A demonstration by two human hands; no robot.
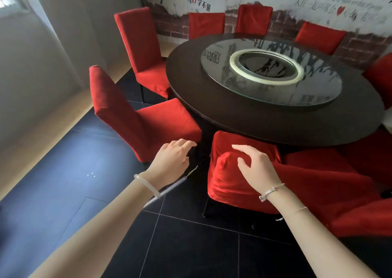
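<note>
A chair in a red cloth cover (229, 178) stands right below me, its seat pushed under a round dark table (275, 125). My right hand (256, 167) hovers over the top of that chair's back with fingers spread and relaxed, at or just above the cloth. My left hand (171, 161) reaches forward in the gap to the left of the chair, fingers loosely extended, holding nothing. A second red-covered chair (144, 125) stands further left, turned toward the table.
A glass turntable (222, 82) with a pale ring lies on the table. More red chairs (140, 51) ring the table, some close at my right (347, 193). The floor (191, 235) is dark tile. Walls stand at the left and behind.
</note>
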